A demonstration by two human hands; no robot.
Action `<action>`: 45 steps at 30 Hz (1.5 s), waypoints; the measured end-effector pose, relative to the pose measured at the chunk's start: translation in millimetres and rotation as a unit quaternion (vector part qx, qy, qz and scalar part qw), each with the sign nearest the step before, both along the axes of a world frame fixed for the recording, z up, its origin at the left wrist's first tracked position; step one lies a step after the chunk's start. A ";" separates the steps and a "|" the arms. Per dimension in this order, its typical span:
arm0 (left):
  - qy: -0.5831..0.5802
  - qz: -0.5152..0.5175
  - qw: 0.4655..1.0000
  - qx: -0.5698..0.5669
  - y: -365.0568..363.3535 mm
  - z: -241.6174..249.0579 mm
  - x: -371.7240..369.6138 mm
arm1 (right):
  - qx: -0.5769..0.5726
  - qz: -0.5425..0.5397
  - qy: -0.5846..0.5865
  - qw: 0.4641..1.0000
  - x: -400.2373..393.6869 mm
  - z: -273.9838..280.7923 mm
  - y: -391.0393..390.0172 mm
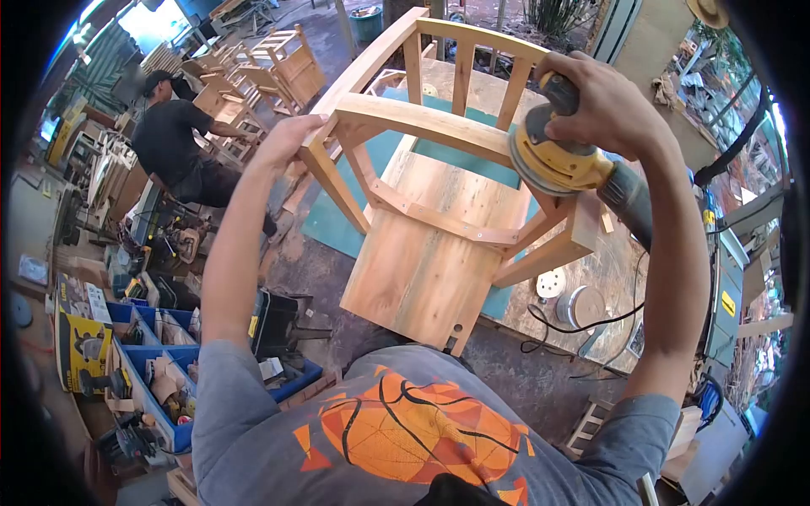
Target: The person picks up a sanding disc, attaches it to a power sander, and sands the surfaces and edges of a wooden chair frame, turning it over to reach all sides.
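Note:
A wooden chair [426, 228] lies tipped over on the workbench, its broad seat panel towards me and its legs and slatted back frame pointing away. My right hand [595, 101] is wrapped round the top of a yellow and black orbital sander [548, 156]. The sander's pad rests at the right end of the chair's curved front rail. At the rail's left end, my left hand [291, 139] grips the corner of the frame, its fingers partly hidden behind the wood. A dark hose or sleeve runs from the sander's rear under my right forearm.
A green mat [333, 215] lies beneath the chair. Sanding discs [551, 283], a round tin [582, 305] and a black cord [607, 319] are on the bench's right side. Blue bins [160, 371] stand at lower left. Another person [173, 139] works near stacked chairs [245, 80].

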State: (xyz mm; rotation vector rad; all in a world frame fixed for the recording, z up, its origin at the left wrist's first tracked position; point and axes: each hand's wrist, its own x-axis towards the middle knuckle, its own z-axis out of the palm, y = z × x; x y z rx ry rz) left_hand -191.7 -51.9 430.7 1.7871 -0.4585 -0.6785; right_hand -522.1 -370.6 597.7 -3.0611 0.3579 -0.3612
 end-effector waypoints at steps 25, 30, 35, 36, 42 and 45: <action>-0.193 0.057 0.966 -0.160 11.8 -103.4 -52.1 | 0.071 -0.018 0.126 0.989 167.1 25.6 101.3; -0.188 0.050 0.963 -0.189 9.2 -104.1 -54.9 | 0.002 -0.068 0.119 0.990 118.2 18.9 72.1; -0.215 0.074 0.950 -0.214 4.5 -119.0 -51.5 | 0.097 -0.226 0.140 0.959 53.2 26.8 60.1; -0.229 0.074 0.949 -0.206 4.5 -118.0 -52.9 | 0.045 -0.205 0.109 0.972 40.2 15.8 47.1; -0.206 0.063 0.951 -0.223 2.9 -128.5 -50.3 | -0.024 -0.218 0.081 0.972 -13.7 -2.2 14.0; -0.200 0.054 0.955 -0.211 3.8 -134.0 -46.5 | -0.062 -0.205 0.065 0.975 -34.9 -2.0 13.4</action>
